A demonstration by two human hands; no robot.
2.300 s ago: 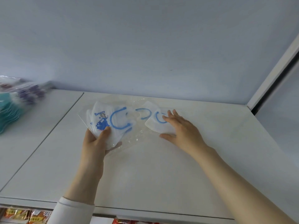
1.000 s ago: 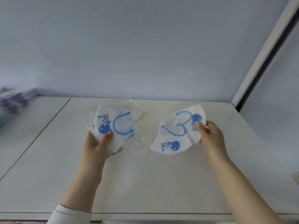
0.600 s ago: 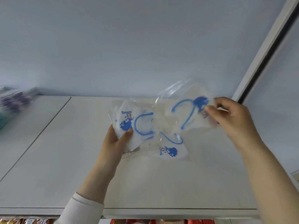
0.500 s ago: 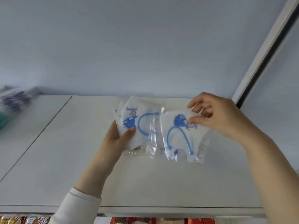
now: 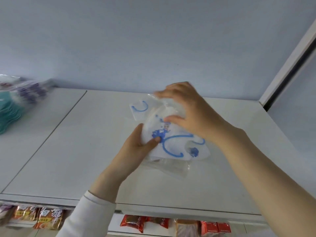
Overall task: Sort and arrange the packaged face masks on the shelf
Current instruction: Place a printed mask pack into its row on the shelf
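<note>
Over the white shelf (image 5: 85, 151) I hold a stack of white face masks with blue ear loops and a blue cartoon print, each in a clear plastic bag (image 5: 172, 144). My left hand (image 5: 136, 147) grips the stack's left edge, thumb on top by the print. My right hand (image 5: 189, 112) comes from the right with curled fingers and pinches the top pack against the stack. One more white mask with a blue loop (image 5: 139, 110) lies flat on the shelf just behind the stack.
A blurred pile of teal and purple mask packs (image 5: 15, 103) sits at the far left of the shelf. A white post (image 5: 289, 64) bounds the shelf on the right. Red and orange snack packs (image 5: 142, 223) hang on the shelf below.
My right hand lifted mask packs from the shelf on the right and carried one left onto the stack in my left hand. The left hand moved the stack to the right, towards the middle.
</note>
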